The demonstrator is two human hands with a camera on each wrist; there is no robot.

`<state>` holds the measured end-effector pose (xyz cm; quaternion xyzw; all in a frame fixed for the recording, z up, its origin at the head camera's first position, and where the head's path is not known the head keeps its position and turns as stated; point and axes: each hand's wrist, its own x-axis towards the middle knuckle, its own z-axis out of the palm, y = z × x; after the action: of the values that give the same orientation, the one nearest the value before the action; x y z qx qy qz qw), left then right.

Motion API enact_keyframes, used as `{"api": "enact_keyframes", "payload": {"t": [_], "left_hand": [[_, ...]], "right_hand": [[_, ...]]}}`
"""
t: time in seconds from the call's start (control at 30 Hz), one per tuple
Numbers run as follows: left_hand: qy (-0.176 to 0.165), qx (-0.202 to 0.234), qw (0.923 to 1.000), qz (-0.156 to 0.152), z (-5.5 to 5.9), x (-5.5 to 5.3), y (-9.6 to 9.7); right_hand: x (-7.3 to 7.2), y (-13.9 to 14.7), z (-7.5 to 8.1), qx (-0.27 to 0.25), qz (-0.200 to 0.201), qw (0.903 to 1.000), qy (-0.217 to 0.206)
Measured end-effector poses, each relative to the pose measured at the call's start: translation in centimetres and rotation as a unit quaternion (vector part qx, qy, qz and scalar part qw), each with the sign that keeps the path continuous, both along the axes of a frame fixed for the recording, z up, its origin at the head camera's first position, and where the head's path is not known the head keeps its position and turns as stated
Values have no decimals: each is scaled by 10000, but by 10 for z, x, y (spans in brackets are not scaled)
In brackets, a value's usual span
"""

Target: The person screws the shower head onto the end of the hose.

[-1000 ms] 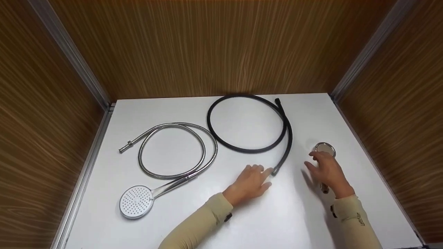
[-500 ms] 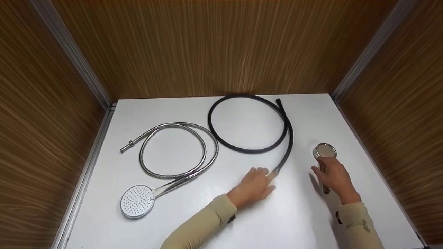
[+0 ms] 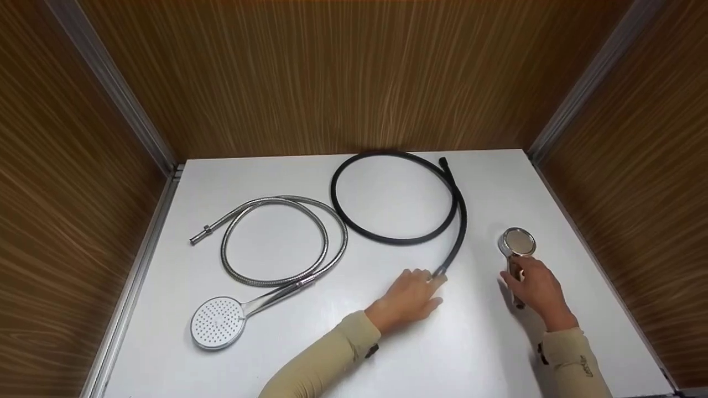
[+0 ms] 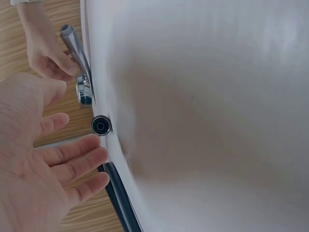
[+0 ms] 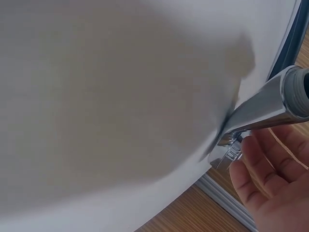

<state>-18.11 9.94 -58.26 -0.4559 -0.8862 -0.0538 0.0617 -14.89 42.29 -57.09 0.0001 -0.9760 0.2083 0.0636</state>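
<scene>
A black shower hose (image 3: pixel 401 241) lies looped at the back. Its near end fitting (image 4: pixel 101 125) sits by the fingertips of my left hand (image 3: pixel 406 296), whose fingers are loosely extended. In the left wrist view the left hand (image 4: pixel 34 169) holds nothing. A small chrome hand shower (image 3: pixel 519 241) lies on the right, its round face up. Over its handle reaches my right hand (image 3: pixel 539 287), thumb on one side. In the right wrist view, relaxed fingers of the right hand (image 5: pixel 282 179) lie close against the chrome handle (image 5: pixel 260 108), not wrapped around it.
On the left, a silver metal hose (image 3: pixel 227 251) lies coiled, its end meeting the handle of a larger hand shower (image 3: pixel 218 323) with a white face. Wood-grain panels (image 3: pixel 354 77) enclose the white table (image 3: pixel 332 354) at the back and sides.
My left hand has slid slightly right along the black hose's end. The right hand has come back from the small shower's face and down towards its handle. Hoses and showers have not visibly moved.
</scene>
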Motion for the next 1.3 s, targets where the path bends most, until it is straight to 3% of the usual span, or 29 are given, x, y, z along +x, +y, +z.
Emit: {"api": "enact_keyframes", "payload": {"t": [0.47,0.8,1.03,1.3], "left_hand": [[-234,72,9997,-24,-2,-1,5],[-702,184,9974,-43,-6,-2,10],[-390,130,9991,46,-8,-2,16],[73,316,9978,573,-8,-3,18]], "right_hand": [[6,3,-5,-244,-401,9976,-513],[4,6,-6,-358,-594,9930,-960],[3,8,-5,-612,-676,9853,-1445],[1,7,-5,-796,-764,9780,-1769]]}}
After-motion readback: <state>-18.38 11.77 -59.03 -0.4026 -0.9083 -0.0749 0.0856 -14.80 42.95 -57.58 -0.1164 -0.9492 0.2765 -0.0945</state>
